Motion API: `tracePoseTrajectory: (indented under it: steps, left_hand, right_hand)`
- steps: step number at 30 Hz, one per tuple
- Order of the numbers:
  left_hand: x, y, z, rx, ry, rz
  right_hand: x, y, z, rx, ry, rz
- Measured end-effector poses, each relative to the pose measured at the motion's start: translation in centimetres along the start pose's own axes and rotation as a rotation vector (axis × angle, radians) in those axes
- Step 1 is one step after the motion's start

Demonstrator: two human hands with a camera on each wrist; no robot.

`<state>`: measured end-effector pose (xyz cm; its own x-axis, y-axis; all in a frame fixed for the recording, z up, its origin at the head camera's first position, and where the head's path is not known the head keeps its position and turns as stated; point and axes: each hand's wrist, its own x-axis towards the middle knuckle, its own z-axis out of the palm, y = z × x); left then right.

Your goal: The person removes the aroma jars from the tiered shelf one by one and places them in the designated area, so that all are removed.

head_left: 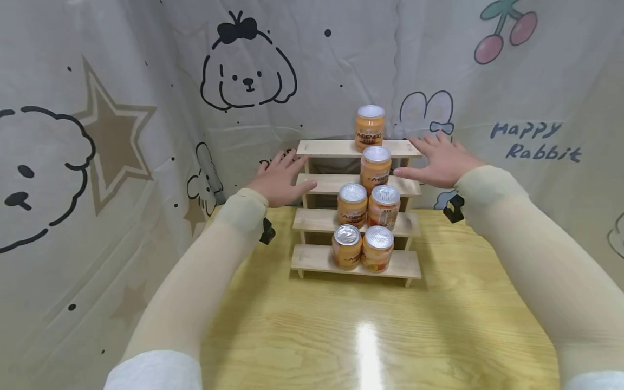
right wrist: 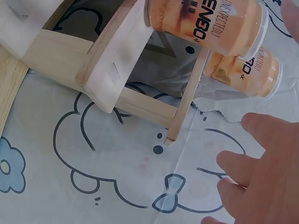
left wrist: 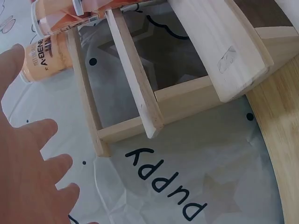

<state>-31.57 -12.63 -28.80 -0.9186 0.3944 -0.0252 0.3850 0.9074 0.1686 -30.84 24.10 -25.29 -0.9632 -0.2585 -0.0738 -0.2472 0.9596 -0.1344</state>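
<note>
A pale wooden stepped rack (head_left: pixel 317 219) with several shelves stands on the table, holding orange cans with silvery lids. One can (head_left: pixel 369 129) is on the top shelf and another can (head_left: pixel 376 167) on the second. Two cans stand on each lower shelf, among them the front can (head_left: pixel 377 249). My left hand (head_left: pixel 279 179) spreads its fingers beside the rack's upper left end, holding nothing. Beyond the upper right end, my right hand (head_left: pixel 446 161) is also spread and empty, its thumb nearest the second-shelf can. The right wrist view shows this hand (right wrist: pixel 266 172) apart from the rack.
The rack rests toward the back of a yellow wood-grain table (head_left: pixel 312 330). Behind and at the left hangs a pale printed curtain (head_left: pixel 317 70) with cartoon animals and stars. Dark wrist cameras are strapped at both wrists.
</note>
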Motion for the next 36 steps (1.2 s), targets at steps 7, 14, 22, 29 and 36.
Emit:
tracePoseTrajectory:
  steps: [7, 14, 22, 29, 36]
  left_hand:
    - [-1.0, -1.4, 3.8, -0.073, 0.146, 0.02]
    - [-5.4, -4.2, 11.0, -0.263, 0.1, -0.071]
    - [-7.1, -4.3, 15.7, -0.336, 0.009, -0.095]
    - [-7.3, -3.1, 16.7, -0.35, -0.002, -0.081]
    - [-7.5, -3.0, 17.7, -0.331, 0.015, -0.118]
  right_hand:
    - [0.4, 0.2, -0.2, 0.085, 0.061, -0.011]
    - [1.8, -0.3, -0.4, 0.166, 0.163, 0.049]
    - [4.9, -2.2, -2.1, 0.255, 0.198, 0.086]
    - [6.3, -3.6, -2.4, 0.28, 0.21, 0.096]
    - [8.0, -4.7, -2.6, 0.341, 0.18, 0.084]
